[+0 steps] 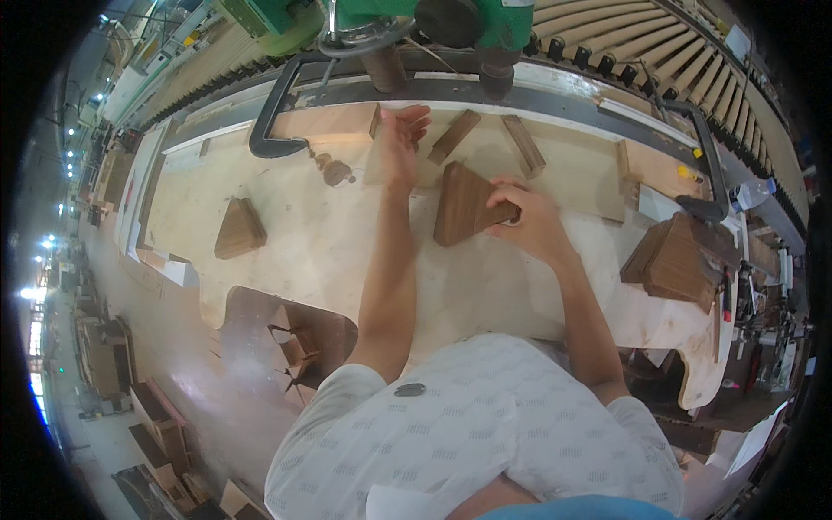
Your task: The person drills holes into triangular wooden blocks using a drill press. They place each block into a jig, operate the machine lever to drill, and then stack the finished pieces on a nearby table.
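My right hand (530,218) grips the narrow end of a brown wedge-shaped wooden block (464,206), fingers on top and thumb at the near side. The block is tilted above the pale worktable (321,234). My left hand (404,137) is raised farther away, fingers stretched out and holding nothing, next to the end of a light board (334,124). Two short brown strips of wood lie beyond the block: a left strip (453,137) and a right strip (524,146). Whether the left hand touches the board's end I cannot tell.
A similar wooden wedge (240,229) stands at the left, and a stack of wedges (672,260) at the right. A left clamp (260,130) and a right clamp (715,165) grip the table's far edge. A green machine (485,22) overhangs the back, before a roller conveyor (633,43).
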Available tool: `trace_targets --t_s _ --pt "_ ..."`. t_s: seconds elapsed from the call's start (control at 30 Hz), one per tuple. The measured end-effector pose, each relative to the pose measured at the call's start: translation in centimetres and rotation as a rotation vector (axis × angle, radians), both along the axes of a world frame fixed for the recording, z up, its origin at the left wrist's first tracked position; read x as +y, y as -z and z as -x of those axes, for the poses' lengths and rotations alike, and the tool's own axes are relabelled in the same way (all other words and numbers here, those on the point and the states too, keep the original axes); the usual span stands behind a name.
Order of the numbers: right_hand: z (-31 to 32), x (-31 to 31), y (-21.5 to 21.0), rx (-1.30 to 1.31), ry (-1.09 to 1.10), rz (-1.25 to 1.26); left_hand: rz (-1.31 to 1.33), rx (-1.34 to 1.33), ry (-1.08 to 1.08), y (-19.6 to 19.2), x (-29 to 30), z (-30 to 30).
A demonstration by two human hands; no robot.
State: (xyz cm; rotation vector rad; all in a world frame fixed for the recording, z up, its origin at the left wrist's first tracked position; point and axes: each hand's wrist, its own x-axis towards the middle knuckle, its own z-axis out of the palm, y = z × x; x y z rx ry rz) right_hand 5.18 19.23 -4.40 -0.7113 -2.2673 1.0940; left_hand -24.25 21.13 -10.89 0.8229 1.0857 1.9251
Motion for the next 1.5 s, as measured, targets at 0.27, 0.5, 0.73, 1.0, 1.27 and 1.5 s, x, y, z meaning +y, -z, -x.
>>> trace_targets --t_s 0.27,0.5,0.73,1.0,1.27,1.5 --pt "-3.0 1.5 -3.9 0.211 0.044 0.233 -0.031 -0.093 -0.152 0.2 -0.4 0.6" --pt "-3.0 -1.6 -6.0 0.149 -0.116 -0.029 -0.006 0.019 -0.255 -0.2 -0.2 -0.9" --pt "-3.4 -0.5 0.0 0.021 0.116 0.197 0.007 -0.006 -0.236 -0.5 -0.1 -1.1" --pt "2.0 5.3 1.0 -0.130 0.391 -0.136 0.143 0.387 -0.211 -1.2 0.0 -2.2" --pt "1.3 4.6 3.5 -0.196 0.255 -0.544 0.242 0.939 0.019 -2.1 -1.8 -3.1" --pt "3.0 6.7 4.7 -0.172 0.397 -0.627 0.265 1.226 -0.022 -2.1 -1.8 -3.8"
